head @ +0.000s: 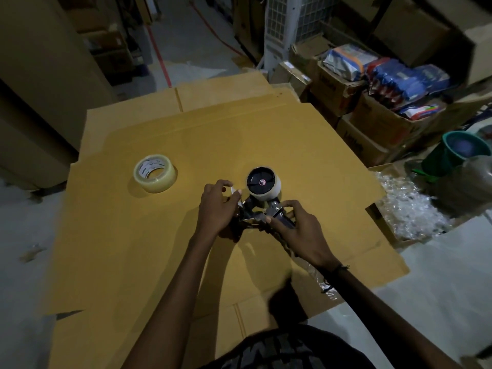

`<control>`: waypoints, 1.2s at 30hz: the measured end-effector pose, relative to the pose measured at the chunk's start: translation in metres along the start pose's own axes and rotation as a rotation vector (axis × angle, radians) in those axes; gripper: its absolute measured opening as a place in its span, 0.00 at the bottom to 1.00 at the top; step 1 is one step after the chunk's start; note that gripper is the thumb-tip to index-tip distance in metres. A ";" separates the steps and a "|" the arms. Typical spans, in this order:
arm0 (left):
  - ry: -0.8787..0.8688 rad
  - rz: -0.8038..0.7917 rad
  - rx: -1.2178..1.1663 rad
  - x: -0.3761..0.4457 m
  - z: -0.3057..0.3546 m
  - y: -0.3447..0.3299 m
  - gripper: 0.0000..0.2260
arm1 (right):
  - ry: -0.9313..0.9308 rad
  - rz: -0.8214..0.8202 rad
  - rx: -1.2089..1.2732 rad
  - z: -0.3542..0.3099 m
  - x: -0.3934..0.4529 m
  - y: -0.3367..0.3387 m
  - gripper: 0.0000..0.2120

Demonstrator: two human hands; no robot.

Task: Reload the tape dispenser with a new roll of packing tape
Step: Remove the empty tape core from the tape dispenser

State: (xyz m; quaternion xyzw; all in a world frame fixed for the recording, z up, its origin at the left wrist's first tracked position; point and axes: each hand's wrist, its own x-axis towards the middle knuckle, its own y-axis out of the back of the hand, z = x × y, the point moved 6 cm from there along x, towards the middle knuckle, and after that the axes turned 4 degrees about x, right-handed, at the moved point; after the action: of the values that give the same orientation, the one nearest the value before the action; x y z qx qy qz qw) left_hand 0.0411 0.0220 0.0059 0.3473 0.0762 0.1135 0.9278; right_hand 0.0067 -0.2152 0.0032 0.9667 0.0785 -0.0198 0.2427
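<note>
Both hands, left hand (216, 206) and right hand (299, 230), grip the tape dispenser (262, 198).

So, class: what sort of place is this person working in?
Probably a stockroom or warehouse: stacked cartons of packaged goods, flattened cardboard serving as a work surface, and bubble wrap beside it.

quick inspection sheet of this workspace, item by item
surface: flattened cardboard sheets laid on the floor
job's things: tape dispenser holds a roll on its spool; a second tape roll lies flat to its left, apart
clutter: bubble wrap at the cardboard's right edge
grippers: left hand pinches a tape end beside the spool; right hand holds the dispenser frame
cables: nothing seen for certain
surroundings: stocked cartons, green bucket
</note>
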 end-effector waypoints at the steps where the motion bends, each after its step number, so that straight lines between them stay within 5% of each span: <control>1: -0.015 0.028 -0.022 -0.001 0.001 0.005 0.14 | 0.027 0.024 -0.046 -0.005 0.002 0.002 0.25; 14: -0.164 0.216 -0.284 -0.004 0.025 0.058 0.12 | 0.457 0.176 -0.479 -0.057 0.013 0.012 0.35; 21: -0.033 0.269 -0.632 -0.009 0.008 0.066 0.14 | 0.702 0.275 -0.701 -0.068 0.009 0.011 0.39; 28: -0.054 0.268 -0.628 -0.004 0.009 0.070 0.14 | 0.310 0.126 -0.163 -0.051 0.017 0.015 0.31; 33: -0.047 0.261 -0.636 -0.001 0.014 0.075 0.15 | -0.005 -0.043 0.316 -0.037 0.023 0.005 0.08; 36: -0.055 0.258 -0.630 0.000 0.017 0.077 0.16 | -0.171 -0.155 0.515 -0.032 0.026 -0.001 0.09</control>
State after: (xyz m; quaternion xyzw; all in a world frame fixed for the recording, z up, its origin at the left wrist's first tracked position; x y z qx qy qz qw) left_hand 0.0325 0.0675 0.0694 0.0531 -0.0320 0.2386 0.9691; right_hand 0.0317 -0.1954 0.0293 0.9824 0.1239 -0.1393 -0.0074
